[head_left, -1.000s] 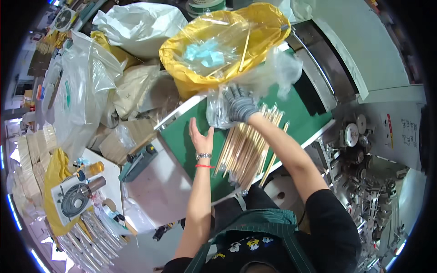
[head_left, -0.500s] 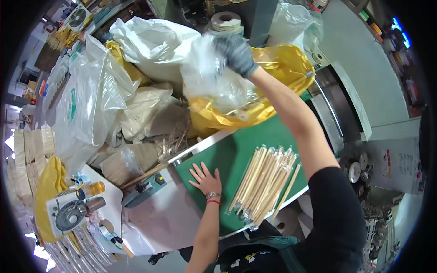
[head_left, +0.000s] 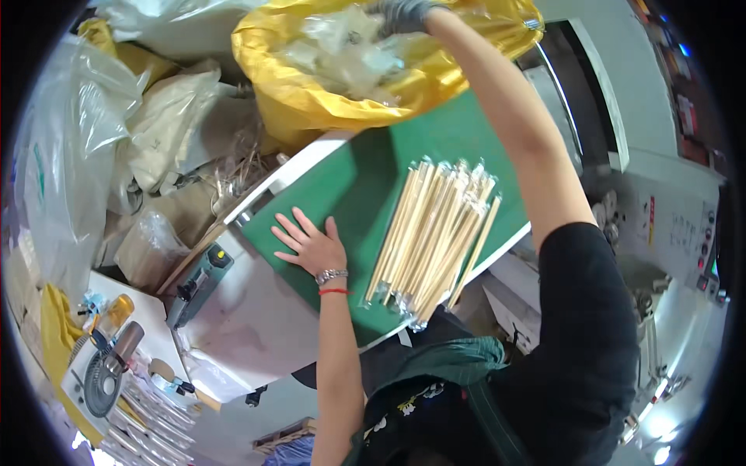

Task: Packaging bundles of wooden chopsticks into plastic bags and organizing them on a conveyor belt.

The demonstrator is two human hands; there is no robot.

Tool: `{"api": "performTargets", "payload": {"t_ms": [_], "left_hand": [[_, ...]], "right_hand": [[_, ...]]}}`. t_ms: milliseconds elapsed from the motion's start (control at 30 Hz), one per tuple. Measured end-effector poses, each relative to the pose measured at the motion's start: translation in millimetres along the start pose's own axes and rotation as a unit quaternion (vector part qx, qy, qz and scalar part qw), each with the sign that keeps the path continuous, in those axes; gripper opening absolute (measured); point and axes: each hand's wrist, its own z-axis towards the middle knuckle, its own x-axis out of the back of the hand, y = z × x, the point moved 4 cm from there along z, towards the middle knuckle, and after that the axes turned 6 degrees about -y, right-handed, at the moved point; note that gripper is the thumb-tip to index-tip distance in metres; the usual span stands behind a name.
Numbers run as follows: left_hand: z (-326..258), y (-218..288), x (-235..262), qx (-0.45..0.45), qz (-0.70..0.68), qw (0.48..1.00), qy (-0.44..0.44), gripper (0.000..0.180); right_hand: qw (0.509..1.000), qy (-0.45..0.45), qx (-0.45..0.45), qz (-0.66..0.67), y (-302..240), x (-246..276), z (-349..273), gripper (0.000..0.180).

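Left hand (head_left: 311, 247) bare, fingers spread, palm flat on the green mat (head_left: 365, 182), centre of frame. A bracelet and a red string sit on that wrist. Right hand (head_left: 406, 12) gloved in grey, top centre, reaching into the yellow bag (head_left: 311, 93); its grip is cut off by the frame edge, can't tell whether it's closed on anything. Crumpled clear plastic wrappers (head_left: 350, 54) lie inside the bag just left of that hand. Bundle of wrapped wooden chopsticks (head_left: 431, 237) lies on the mat, just right of the left hand, not touching it, well below the right. White machine housing (head_left: 264, 326) under the mat. Clear and beige plastic bags (head_left: 116, 147) piled upper left. Grey machine (head_left: 668, 233) at right.
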Motion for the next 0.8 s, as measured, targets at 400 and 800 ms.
{"api": "performTargets", "payload": {"t_ms": [400,800], "left_hand": [[-53,58,19,-0.15,-0.293,0.941,-0.082,0.038],[-86,72,-1,0.001,-0.631,0.714,-0.304,0.03]], "right_hand": [[0.52,0.435,-0.27,0.683,-21,-344,-319,0.079],[0.64,0.339,-0.083,0.684,-38,-296,-275,0.089]]}}
